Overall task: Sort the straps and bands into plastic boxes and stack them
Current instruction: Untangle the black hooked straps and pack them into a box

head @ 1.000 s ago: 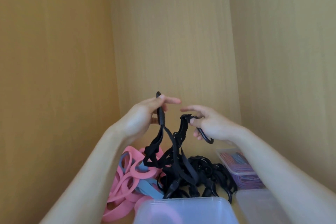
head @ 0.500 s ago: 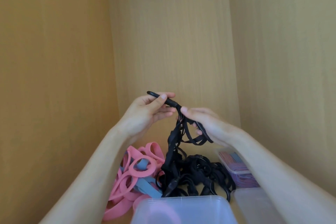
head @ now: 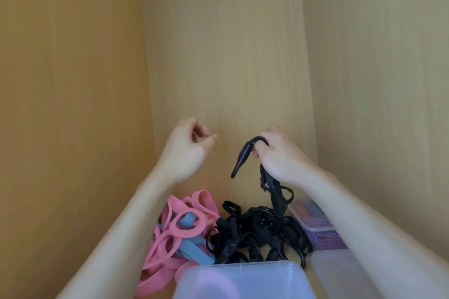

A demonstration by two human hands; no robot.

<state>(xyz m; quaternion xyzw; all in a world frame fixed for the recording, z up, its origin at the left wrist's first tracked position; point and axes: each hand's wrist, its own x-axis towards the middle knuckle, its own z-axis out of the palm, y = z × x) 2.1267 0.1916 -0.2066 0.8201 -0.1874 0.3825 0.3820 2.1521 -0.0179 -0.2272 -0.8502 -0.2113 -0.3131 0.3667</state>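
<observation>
My right hand (head: 277, 153) is raised and closed around a black strap (head: 244, 155), whose stiff end sticks out to the left and whose loops hang down to a tangled pile of black straps (head: 257, 233). My left hand (head: 187, 150) is lifted to the left of it, fingers loosely curled and apart, holding nothing. Pink and blue bands (head: 179, 230) lie in a heap left of the black pile. A clear plastic box (head: 243, 279) with pink bands inside sits at the bottom centre.
A lidded plastic box (head: 313, 226) with red, blue and purple bands stands at the right, partly behind my right forearm. Another clear box (head: 335, 272) sits in front of it. Wooden walls enclose the space on the left, back and right.
My left hand has let go of the strap's stiff end and moved left. My right hand now holds the strap alone and has shifted right, lifting it further out of the pile.
</observation>
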